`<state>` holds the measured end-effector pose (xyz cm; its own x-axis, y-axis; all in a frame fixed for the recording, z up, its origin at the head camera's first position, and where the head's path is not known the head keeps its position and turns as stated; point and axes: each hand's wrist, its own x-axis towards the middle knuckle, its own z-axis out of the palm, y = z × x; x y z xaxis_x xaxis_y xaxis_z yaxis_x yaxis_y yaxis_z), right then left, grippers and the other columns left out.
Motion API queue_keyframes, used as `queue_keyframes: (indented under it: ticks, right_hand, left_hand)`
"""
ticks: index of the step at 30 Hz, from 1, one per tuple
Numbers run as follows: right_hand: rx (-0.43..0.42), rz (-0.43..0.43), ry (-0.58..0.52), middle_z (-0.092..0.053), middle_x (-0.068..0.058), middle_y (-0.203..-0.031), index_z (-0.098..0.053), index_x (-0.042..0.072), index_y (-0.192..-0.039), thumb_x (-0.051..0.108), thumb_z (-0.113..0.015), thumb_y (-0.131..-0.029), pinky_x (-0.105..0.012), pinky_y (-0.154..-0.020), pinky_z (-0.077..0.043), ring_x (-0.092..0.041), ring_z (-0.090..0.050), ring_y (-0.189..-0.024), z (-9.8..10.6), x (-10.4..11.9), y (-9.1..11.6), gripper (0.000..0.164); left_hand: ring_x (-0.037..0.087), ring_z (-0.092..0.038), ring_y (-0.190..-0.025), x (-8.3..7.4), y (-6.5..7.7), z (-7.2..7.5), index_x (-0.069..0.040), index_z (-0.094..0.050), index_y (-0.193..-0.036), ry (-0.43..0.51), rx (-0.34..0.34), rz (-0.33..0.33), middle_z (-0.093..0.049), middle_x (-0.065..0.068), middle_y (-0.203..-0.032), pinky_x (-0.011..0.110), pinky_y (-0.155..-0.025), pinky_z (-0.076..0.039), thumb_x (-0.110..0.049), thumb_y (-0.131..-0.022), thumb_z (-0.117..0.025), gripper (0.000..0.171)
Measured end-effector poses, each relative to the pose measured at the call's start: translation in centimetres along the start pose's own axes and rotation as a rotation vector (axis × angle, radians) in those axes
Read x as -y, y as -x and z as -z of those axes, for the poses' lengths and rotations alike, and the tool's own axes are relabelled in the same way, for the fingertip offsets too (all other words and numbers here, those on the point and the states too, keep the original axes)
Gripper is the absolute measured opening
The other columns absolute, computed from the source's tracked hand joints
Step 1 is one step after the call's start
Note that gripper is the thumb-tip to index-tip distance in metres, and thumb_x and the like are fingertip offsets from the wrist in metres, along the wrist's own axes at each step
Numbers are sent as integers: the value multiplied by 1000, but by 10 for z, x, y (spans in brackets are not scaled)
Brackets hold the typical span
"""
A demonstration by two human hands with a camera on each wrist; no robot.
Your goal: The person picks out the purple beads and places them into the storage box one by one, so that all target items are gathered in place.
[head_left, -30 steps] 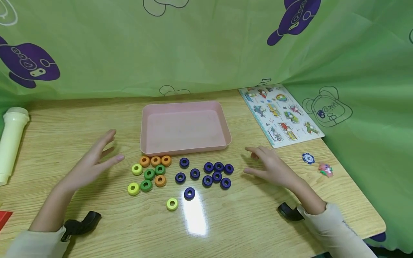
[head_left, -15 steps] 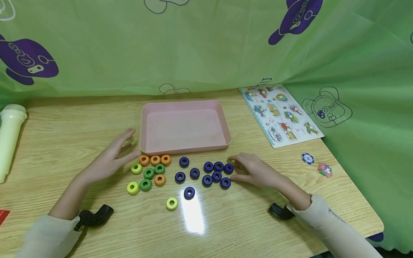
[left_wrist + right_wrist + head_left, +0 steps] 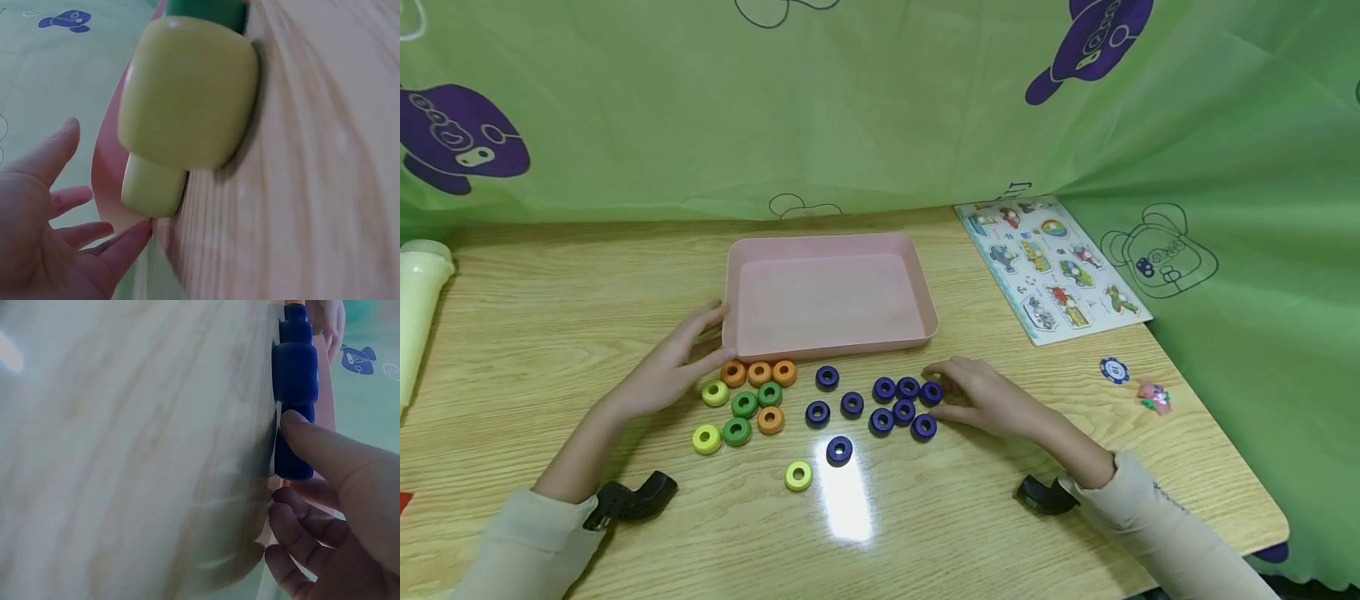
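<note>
My left hand [image 3: 666, 367], fingers extended and thumb apart, is at the left front corner of a pink tray [image 3: 831, 300]. Its fingertips are right at the tray's wall, the thumb close to an orange ring [image 3: 760, 382]. My right hand [image 3: 988, 396] lies beside the cluster of dark blue rings [image 3: 924, 437], thumb and index finger loosely bent around the rightmost ones. In the right wrist view the thumb overlaps a dark blue ring [image 3: 294, 459]. Green rings [image 3: 737, 441] and yellow rings [image 3: 707, 450] lie near the left hand; a yellow ring [image 3: 190, 94] looms large in the left wrist view.
A picture puzzle board [image 3: 1045, 275] lies at the back right, with a blue-and-white chip [image 3: 1115, 371] and a small pink figure [image 3: 1154, 397] before it. A cream tube [image 3: 418, 308] lies at the far left. A green curtain [image 3: 865, 108] hangs behind the table.
My left hand has moved right to the tray's corner. My right hand has moved left to the dark blue rings. The rings and the tray have stayed put.
</note>
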<state>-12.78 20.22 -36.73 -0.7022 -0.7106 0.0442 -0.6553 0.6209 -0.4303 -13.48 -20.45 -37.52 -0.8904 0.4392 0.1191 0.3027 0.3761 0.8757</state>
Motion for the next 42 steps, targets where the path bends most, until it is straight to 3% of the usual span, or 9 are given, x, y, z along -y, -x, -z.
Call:
queue_keyframes:
  ticks: [9,22,31,42]
  right_hand:
    - [-2,-5,-22,-48,9,-79,-50,9,-111,35,-62,-74,-18,-61,-42,-5,-46,-70,-1,0,-1,47]
    - [5,-18,-88,-50,9,-80,-53,8,-106,31,-63,-75,-19,-61,-44,-5,-48,-70,-2,-1,-2,40]
    - [3,-2,-119,-51,8,-81,-54,10,-102,28,-63,-75,-19,-59,-44,-6,-48,-69,-3,-2,-2,34]
    - [13,-18,-116,-50,9,-79,-54,12,-100,28,-64,-75,-18,-57,-43,-6,-48,-67,-2,-2,-3,31]
  left_hand:
    - [20,-16,-123,7,-1,-3,-6,-26,-131,36,3,10,-8,9,-139,32,-93,-28,-17,-86,-50,52]
    - [21,-30,-118,6,-1,-5,-9,-23,-133,33,-35,60,-21,7,-135,21,-89,-33,-22,-85,-50,56]
    - [19,-25,-120,8,-1,-9,-9,-23,-133,76,-57,26,-18,7,-137,21,-91,-31,-17,-85,-50,56]
    - [26,-23,-121,11,-1,-10,-5,-23,-133,145,-65,-5,-16,11,-137,20,-92,-30,-11,-85,-50,55]
